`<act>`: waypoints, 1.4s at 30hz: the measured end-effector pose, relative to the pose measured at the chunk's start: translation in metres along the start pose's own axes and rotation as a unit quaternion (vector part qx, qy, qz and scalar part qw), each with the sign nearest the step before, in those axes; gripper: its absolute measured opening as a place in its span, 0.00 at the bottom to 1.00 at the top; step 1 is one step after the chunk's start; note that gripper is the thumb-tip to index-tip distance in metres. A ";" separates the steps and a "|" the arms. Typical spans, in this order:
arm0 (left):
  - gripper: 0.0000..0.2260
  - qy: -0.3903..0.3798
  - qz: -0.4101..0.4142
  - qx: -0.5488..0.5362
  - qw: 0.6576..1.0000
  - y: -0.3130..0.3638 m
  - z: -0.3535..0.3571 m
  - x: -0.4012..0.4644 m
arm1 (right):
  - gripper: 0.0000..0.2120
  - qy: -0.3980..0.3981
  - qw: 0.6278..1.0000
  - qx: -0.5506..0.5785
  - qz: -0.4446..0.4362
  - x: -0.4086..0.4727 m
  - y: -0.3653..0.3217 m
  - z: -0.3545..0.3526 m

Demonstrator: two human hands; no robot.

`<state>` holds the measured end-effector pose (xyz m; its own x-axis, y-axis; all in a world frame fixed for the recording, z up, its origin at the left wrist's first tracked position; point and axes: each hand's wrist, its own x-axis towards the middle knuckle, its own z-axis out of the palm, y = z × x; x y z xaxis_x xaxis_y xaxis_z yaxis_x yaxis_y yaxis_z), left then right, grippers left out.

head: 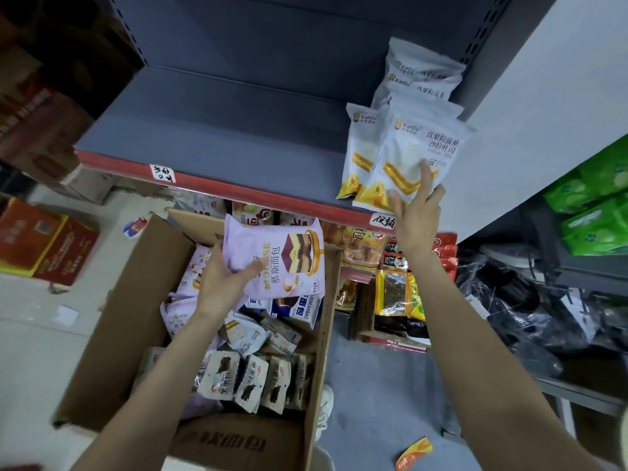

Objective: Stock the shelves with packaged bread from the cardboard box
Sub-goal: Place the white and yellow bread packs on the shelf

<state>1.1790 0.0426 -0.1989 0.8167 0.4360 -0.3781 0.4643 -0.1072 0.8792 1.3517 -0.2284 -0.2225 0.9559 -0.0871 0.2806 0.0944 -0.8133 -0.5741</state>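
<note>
The left hand (pixel 217 283) grips a lilac mousse-bread packet (pixel 278 256) above the brown cardboard box (pixel 112 321); the right hand (pixel 416 215), fingers straight, touches a white toast packet (pixel 414 154) on the grey metal shelf (pixel 210 130).

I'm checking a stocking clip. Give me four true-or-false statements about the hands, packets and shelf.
1. The left hand holds a lilac mousse-bread packet above the brown cardboard box. True.
2. The right hand rests in the box. False: its straight fingers touch a white toast packet on the grey shelf.
3. White packets sit at the shelf's right end. True.
4. The box is empty. False: packets remain inside.
</note>
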 end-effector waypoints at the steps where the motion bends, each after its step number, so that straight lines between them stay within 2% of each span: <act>1: 0.50 -0.001 0.001 -0.003 1.000 0.000 0.000 0.000 | 0.37 -0.015 1.000 -0.014 -0.009 0.000 0.003 0.001; 4: 0.50 -0.001 0.003 -0.005 1.000 -0.002 0.000 0.000 | 0.42 -0.038 0.998 -0.057 -0.014 0.008 0.001 0.003; 8: 0.42 0.004 0.006 0.007 1.000 0.002 0.005 0.000 | 0.43 -0.046 0.996 -0.082 0.013 0.022 -0.019 0.008; 11: 0.42 0.011 0.002 -0.002 1.000 0.002 0.006 0.000 | 0.43 -0.048 0.996 -0.060 0.033 0.020 -0.019 0.007; 13: 0.45 0.008 0.008 -0.009 1.000 0.001 0.004 -0.001 | 0.42 -0.054 0.997 -0.041 0.029 0.010 -0.011 0.002; 15: 0.47 0.004 0.014 -0.012 1.000 0.002 0.003 -0.002 | 0.41 -0.064 0.996 -0.067 0.005 -0.001 -0.003 0.001; 17: 0.42 0.008 0.015 -0.017 1.000 0.007 0.002 -0.004 | 0.44 -0.064 0.994 -0.084 0.025 -0.010 0.001 -0.003; 19: 0.34 0.017 0.018 -0.028 0.999 0.012 0.003 -0.005 | 0.42 -0.034 0.998 -0.027 0.049 -0.019 -0.005 -0.012; 21: 0.29 0.024 0.022 -0.035 0.999 0.014 0.000 -0.005 | 0.37 0.010 1.000 0.020 -0.003 -0.032 -0.021 -0.024; 22: 0.28 0.022 0.023 -0.038 0.999 0.016 -0.003 -0.004 | 0.35 -0.003 0.998 0.045 -0.040 -0.039 -0.032 -0.028; 24: 0.27 0.009 0.030 -0.034 0.999 0.022 -0.013 -0.004 | 0.35 -0.124 0.981 0.098 -0.109 -0.049 -0.061 -0.036; 27: 0.24 -0.043 0.052 0.014 0.998 0.041 -0.032 0.001 | 0.42 -0.352 0.910 0.089 -0.199 -0.057 -0.102 -0.035; 29: 0.23 -0.096 0.060 0.010 0.993 0.054 -0.047 0.009 | 0.47 -0.450 0.866 0.100 -0.193 -0.058 -0.121 -0.027; 30: 0.23 -0.116 0.064 -0.008 0.991 0.059 -0.055 0.017 | 0.49 -0.460 0.863 0.112 -0.174 -0.059 -0.127 -0.022; 33: 0.24 -0.111 0.099 -0.013 0.989 0.076 -0.074 0.046 | 0.45 -0.353 0.920 0.134 -0.108 -0.060 -0.137 -0.009; 35: 0.24 -0.103 0.140 0.046 0.984 0.091 -0.083 0.065 | 0.40 -0.258 0.954 0.055 -0.140 -0.061 -0.144 0.002; 37: 0.21 -0.140 0.180 0.125 0.966 0.111 -0.088 0.083 | 0.36 -0.218 0.962 0.049 -0.154 -0.060 -0.155 0.013; 39: 0.21 -0.183 0.226 0.189 0.938 0.132 -0.088 0.101 | 0.33 -0.252 0.949 0.157 -0.102 -0.054 -0.172 0.019; 41: 0.26 -0.172 0.292 0.267 0.902 0.152 -0.083 0.120 | 0.33 -0.246 0.940 0.222 -0.080 -0.042 -0.182 0.027; 42: 0.27 -0.132 0.329 0.303 0.885 0.160 -0.080 0.131 | 0.34 -0.219 0.940 0.250 -0.073 -0.035 -0.186 0.032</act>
<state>1.3324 0.1544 -0.0845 0.9930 -0.1137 0.0327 -0.1077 -0.7545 0.6474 1.3100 -0.0557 -0.1497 0.9349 0.3391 0.1048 0.2489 -0.4157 -0.8748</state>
